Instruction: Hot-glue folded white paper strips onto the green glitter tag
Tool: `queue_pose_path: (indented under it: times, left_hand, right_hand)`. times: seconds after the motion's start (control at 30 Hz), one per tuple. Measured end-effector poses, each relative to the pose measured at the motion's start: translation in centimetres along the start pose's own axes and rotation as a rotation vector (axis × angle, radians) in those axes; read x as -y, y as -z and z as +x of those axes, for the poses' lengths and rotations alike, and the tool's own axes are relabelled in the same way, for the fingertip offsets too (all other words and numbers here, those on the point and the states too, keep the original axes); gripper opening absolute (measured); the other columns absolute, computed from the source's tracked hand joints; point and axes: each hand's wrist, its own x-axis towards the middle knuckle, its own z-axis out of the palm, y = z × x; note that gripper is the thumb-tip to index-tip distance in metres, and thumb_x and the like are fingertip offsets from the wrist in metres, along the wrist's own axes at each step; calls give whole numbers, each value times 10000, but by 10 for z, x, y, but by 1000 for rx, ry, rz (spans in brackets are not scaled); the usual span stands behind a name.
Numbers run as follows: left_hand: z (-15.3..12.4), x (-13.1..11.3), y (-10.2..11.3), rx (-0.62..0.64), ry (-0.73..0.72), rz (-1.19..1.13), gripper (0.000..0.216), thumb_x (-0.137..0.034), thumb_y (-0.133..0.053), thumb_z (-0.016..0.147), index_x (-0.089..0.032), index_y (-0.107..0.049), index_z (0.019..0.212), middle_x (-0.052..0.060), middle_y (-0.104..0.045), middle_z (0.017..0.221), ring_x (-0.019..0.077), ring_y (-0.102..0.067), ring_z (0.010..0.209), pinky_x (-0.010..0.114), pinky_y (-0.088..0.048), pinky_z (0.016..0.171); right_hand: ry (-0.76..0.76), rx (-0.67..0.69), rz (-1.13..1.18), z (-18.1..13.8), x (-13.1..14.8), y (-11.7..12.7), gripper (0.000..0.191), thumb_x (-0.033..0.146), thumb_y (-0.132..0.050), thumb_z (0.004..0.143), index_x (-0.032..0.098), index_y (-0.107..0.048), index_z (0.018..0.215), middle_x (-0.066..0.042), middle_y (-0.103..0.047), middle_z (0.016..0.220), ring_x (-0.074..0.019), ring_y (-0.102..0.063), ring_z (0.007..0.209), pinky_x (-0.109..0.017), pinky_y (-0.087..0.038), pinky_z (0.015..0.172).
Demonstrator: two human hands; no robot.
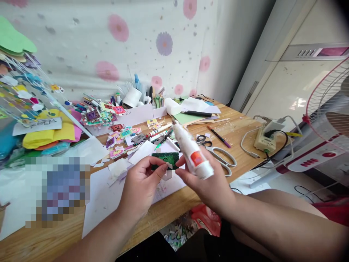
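Observation:
My left hand [145, 178] pinches a small dark green card [160, 160] with a drawn pattern, held above the white sheet. A little white piece of paper [169, 166] shows at the thumb tip, against the card's lower edge. In my right hand [204, 182] is a white glue bottle [187, 143] with an orange-red label, its narrow tip pointing up and away from me. The index fingertip of that hand comes close to the card's right end; whether it touches I cannot tell. Beneath both hands lies a white paper sheet [100, 196].
Grey-handled scissors [225, 156] and a dark pencil [219, 136] lie to the right. Several small coloured cards [120, 136], pens and paper scraps crowd the back left. A power strip [264, 138] sits by the right edge, near a fan [327, 153].

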Motion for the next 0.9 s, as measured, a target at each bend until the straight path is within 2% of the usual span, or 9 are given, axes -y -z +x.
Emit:
queue_pose_path:
  times: [0.13, 0.23, 0.33, 0.43, 0.53, 0.6, 0.73, 0.9]
  left_hand:
    - [-3, 1, -5, 2, -31, -40, 167, -337, -729, 764, -194, -651, 804, -22, -660, 730, 110, -595, 662, 199, -479, 590]
    - [-6, 1, -3, 23, -125, 33, 111, -294, -692, 801, -193, -651, 822, -15, -669, 736, 112, -612, 651, 201, -496, 580]
    - [-7, 2, 5, 9, -386, 239, 16, -188, -641, 832, -196, -651, 843, -8, -662, 769, 112, -624, 687, 210, -502, 620]
    - [-6, 4, 14, -39, -700, 481, 108, -92, -621, 825, -192, -647, 855, -9, -621, 760, 104, -618, 704, 199, -492, 633]
    - [-5, 5, 21, 4, -931, 641, 191, -35, -601, 819, -180, -648, 932, 49, -665, 948, 137, -662, 840, 218, -517, 710]
    - [-5, 6, 24, 52, -1029, 705, 241, -17, -597, 813, -180, -648, 984, 85, -661, 1092, 166, -668, 935, 238, -526, 774]
    - [-5, 8, 25, 71, -1068, 747, 223, -35, -609, 817, -176, -647, 986, 85, -662, 1097, 162, -670, 925, 236, -537, 772]
    - [-2, 6, 20, 79, -1097, 719, 134, -55, -595, 840, -148, -645, 924, 84, -664, 1026, 144, -663, 894, 214, -540, 750]
  right_hand:
    - [39, -12, -57, -4, 3, -10, 199, 212, -705, 698, 186, -578, 849, -29, -639, 806, -154, -585, 691, -288, -494, 642]
    - [46, -5, -36, 1, 5, -9, 156, 181, -666, 707, 191, -556, 818, -28, -626, 791, -152, -577, 683, -286, -483, 620]
    - [72, -34, -25, 11, 8, 1, 175, 157, -664, 690, 202, -543, 809, -5, -603, 741, -136, -548, 630, -270, -457, 569]
    - [83, -35, -141, 21, 12, 14, 141, 155, -660, 686, 205, -540, 742, 13, -579, 671, -129, -529, 593, -269, -435, 552]
    - [94, 12, -217, 23, 14, 20, 151, 160, -665, 677, 201, -545, 760, 5, -589, 696, -136, -539, 610, -267, -429, 550]
    - [154, 44, -230, 21, 15, 21, 154, 169, -663, 695, 197, -547, 793, -10, -604, 749, -142, -554, 648, -265, -438, 570]
    - [265, 112, -280, 15, 16, 22, 145, 173, -666, 720, 191, -553, 810, -19, -620, 803, -132, -568, 675, -244, -443, 591]
    - [328, 198, -280, 13, 11, 22, 275, 100, -678, 687, 194, -573, 923, 18, -627, 816, -94, -561, 661, -189, -427, 575]
